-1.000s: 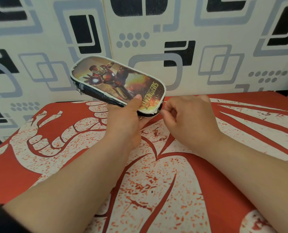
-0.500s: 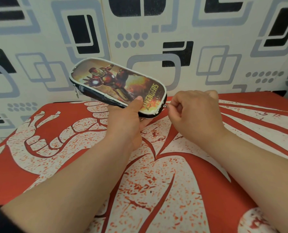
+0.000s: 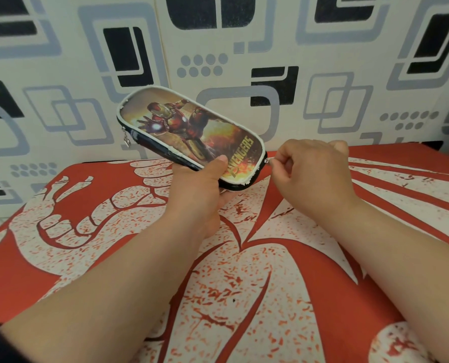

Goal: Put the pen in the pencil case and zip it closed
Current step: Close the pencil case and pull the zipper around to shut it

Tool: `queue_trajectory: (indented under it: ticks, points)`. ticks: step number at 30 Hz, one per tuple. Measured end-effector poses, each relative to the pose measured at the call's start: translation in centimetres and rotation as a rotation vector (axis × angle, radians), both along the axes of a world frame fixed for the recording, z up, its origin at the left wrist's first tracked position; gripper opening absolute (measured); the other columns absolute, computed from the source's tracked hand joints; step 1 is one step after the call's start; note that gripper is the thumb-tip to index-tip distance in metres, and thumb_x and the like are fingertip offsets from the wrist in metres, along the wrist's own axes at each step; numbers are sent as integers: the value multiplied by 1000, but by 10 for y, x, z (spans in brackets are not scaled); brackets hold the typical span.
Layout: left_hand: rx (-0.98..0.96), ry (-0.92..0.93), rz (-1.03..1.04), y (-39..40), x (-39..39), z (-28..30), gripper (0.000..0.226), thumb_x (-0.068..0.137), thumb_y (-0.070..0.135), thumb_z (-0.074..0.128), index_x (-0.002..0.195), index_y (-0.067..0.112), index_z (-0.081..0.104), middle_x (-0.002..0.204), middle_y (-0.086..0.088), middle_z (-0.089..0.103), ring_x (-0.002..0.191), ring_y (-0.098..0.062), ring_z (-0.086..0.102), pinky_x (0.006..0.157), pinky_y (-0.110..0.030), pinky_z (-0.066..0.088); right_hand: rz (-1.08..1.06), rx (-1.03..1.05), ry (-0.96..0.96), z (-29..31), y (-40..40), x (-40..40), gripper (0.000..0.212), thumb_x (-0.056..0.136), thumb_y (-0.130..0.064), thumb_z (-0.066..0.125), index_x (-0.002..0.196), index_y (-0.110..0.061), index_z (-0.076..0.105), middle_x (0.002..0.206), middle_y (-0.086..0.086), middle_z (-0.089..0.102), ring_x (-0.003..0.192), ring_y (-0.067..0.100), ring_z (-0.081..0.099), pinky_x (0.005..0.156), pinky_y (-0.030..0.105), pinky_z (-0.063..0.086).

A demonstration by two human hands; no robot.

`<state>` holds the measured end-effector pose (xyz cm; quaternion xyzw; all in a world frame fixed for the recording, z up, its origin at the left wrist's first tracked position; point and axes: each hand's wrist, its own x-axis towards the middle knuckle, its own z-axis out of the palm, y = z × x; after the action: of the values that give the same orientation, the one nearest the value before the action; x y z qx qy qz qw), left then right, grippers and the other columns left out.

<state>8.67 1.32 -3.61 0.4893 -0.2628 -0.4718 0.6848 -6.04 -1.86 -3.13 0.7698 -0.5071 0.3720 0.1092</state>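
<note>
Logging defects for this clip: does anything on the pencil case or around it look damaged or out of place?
Yes. The white edge trim on the pencil case looks chipped and ragged near its right end, by the zipper pull pinched by the right hand. The left hand holds the case tilted. No pen is visible.

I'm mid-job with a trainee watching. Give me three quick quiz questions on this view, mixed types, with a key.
1. True or false: the pencil case is lying flat on the red and white cloth.
2. Which hand pinches the zip pull at the case's right end? A) left hand B) right hand
3. Fill in: a second zip pull dangles at the case's ____ end.

Key: 1 false, the left hand holds it up, tilted. 2 B. 3 left.
</note>
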Motion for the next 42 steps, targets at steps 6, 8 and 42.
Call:
queue_trajectory:
  ticks: [6, 8, 42]
  points:
    - [3, -23, -19, 0, 0, -1, 40, 82, 14, 63, 119, 20, 50, 107, -6, 69, 85, -21, 70, 58, -30, 58, -14, 4, -4, 0, -2, -2, 19, 83, -28, 52, 66, -20, 55, 59, -5, 53, 61, 18, 47, 73, 35, 24]
    - [-6, -24, -14, 1, -1, -1, 39, 82, 14, 63, 118, 20, 50, 106, -6, 69, 84, -21, 70, 57, -30, 58, -16, 1, -6, 0, -2, -3, 20, 84, -28, 51, 66, -21, 54, 60, -6, 53, 61, 18, 47, 73, 35, 23]
    - [-72, 116, -212, 15, 0, 2, 67, 57, 21, 75, 119, 22, 51, 101, -6, 73, 82, -24, 71, 55, -32, 56, 354, 131, -281, -2, 1, -4, 14, 77, -12, 60, 66, -8, 52, 57, -2, 52, 52, 11, 45, 48, 17, 32]
